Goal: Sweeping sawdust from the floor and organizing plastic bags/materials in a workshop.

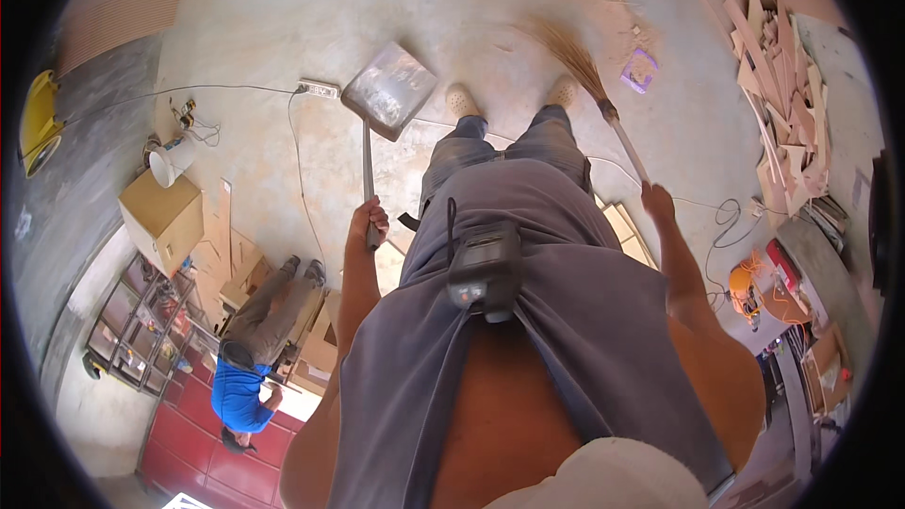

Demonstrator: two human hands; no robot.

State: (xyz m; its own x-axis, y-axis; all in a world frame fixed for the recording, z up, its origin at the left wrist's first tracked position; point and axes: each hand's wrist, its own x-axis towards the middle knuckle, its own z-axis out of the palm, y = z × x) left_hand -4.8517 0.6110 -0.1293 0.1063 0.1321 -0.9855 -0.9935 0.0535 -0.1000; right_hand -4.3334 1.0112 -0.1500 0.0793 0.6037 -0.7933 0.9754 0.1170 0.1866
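My left hand (370,221) is closed around the handle of a long-handled dustpan (389,90). Its scuffed grey metal pan hangs ahead and to the left of my feet, and I cannot tell whether it touches the floor. In my right hand (657,200) is the handle of a broom (577,58), whose straw bristles fan out at the floor just beyond my right shoe; their tips look blurred. A purple-edged scrap (639,71) lies to the right of the bristles, with bits of debris (644,38) near it.
Wood offcuts (781,85) are heaped along the right side. A power strip (319,89) and cables lie left of the dustpan. An orange tool (745,294) sits at lower right. At lower left, a person in a blue shirt (240,394) stands near cardboard boxes (162,217).
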